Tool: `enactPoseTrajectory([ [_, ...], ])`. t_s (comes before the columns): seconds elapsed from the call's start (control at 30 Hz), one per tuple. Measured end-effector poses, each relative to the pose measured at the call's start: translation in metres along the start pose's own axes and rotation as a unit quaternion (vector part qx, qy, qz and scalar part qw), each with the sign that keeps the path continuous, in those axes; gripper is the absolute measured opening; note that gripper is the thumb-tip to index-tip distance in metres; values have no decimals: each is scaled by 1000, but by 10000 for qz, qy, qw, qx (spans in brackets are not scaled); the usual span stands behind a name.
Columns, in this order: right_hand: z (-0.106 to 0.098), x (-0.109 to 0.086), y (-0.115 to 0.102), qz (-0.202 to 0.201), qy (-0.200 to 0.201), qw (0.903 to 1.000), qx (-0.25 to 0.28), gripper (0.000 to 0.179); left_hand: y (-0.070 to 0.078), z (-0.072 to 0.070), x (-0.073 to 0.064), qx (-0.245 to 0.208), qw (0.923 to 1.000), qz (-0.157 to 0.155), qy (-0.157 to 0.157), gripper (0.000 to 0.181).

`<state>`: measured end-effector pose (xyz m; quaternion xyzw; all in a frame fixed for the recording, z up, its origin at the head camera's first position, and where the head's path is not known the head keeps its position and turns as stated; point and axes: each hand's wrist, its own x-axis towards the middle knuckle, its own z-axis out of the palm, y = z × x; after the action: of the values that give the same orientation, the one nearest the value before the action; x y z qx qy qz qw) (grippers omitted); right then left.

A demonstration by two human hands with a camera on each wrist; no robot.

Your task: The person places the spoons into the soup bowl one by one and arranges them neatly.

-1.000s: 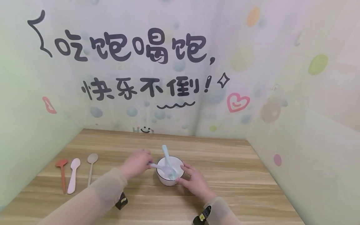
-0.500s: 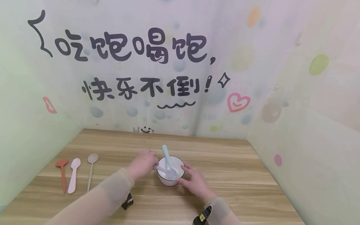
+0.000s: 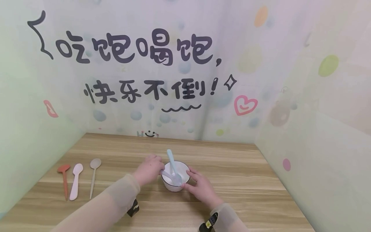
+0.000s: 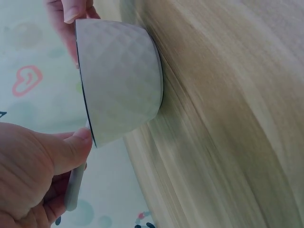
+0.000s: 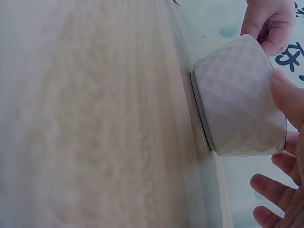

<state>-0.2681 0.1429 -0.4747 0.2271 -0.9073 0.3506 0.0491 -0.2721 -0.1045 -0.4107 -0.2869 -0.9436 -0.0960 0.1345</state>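
Lavender spoon [image 3: 169, 175] slants from pinching left fingers [image 3: 158, 165] into bowl [image 4: 116, 80] gripped by right fingers [image 3: 193, 172].

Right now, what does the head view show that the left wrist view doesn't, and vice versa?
Only head: the blue spoon leaning in the bowl; the orange utensil, pink spoon and beige spoon on the table, left.

Only left wrist: the bowl's clear diamond pattern, and the handle end of the held spoon.

Both: bowl, held spoon, table, left hand, right hand.

Bowl [image 3: 172, 188] on the table [image 3: 237, 180], two spoons [image 3: 174, 174] in it, three utensils [image 3: 75, 182] well to its left.
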Motion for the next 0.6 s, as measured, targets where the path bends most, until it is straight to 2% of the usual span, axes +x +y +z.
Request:
enactPoseTrajectory([
  [0.13,0,0,0,2,-4,10000,-26,67,1,2,1,-21,9999,-98,-26,6],
  [0.4,0,0,0,-29,22,10000,-34,67,1,5,0,348,9993,73,113,6],
  [0.6,0,0,0,-52,33,10000,-23,67,1,6,0,385,9991,47,139,6],
])
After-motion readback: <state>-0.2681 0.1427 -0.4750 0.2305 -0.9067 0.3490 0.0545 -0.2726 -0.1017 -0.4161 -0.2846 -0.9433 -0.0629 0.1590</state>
